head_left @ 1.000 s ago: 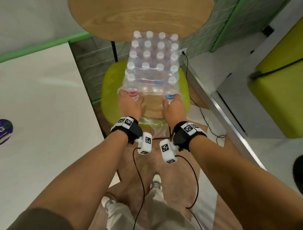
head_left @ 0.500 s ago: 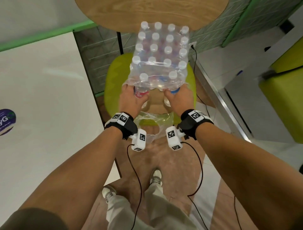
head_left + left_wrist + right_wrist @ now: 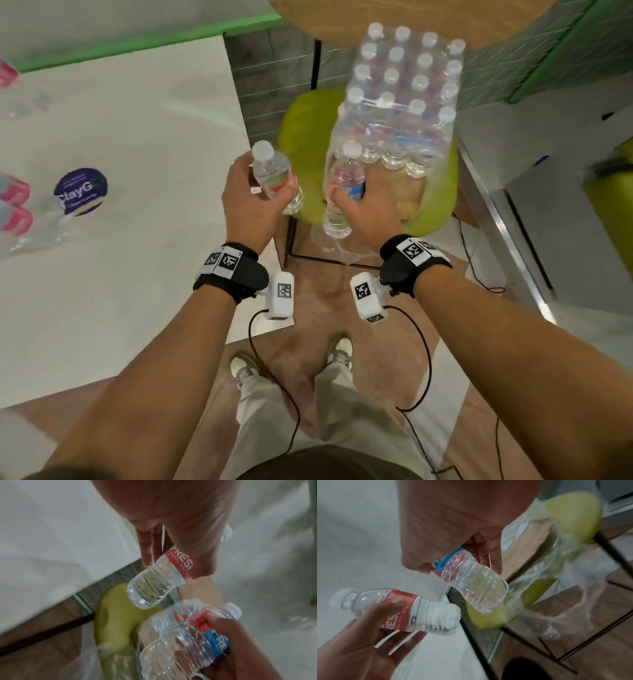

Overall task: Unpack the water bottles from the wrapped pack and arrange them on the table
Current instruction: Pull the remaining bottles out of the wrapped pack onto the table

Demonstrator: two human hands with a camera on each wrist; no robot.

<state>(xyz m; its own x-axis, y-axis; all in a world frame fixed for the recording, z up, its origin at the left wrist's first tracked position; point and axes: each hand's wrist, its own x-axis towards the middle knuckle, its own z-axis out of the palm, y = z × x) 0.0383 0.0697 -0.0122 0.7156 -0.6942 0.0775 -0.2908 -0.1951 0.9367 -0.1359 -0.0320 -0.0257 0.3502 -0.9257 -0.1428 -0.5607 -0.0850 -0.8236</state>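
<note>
The wrapped pack [image 3: 404, 99] of clear water bottles with white caps stands on a green stool [image 3: 308, 137], its near end torn open. My left hand [image 3: 250, 202] grips a red-labelled bottle [image 3: 275, 176] [image 3: 159, 580] lifted clear of the pack, just right of the white table's edge. My right hand [image 3: 363, 209] grips a blue-labelled bottle [image 3: 344, 192] [image 3: 471, 577] at the pack's open end, over the cardboard base [image 3: 411, 192]. In the right wrist view the red-labelled bottle [image 3: 412, 609] lies across my left hand's fingers [image 3: 388, 609].
A white table [image 3: 130, 240] lies to the left, with several bottles [image 3: 20, 212] at its far left edge and a round purple sticker [image 3: 80, 192]. A round wooden table [image 3: 479, 17] stands behind the pack. Loose wrap [image 3: 329, 246] hangs off the stool. Cables trail on the floor.
Both hands were reaching into the pack's open end. Now each has pulled a bottle out; the left has swung its bottle left toward the white table.
</note>
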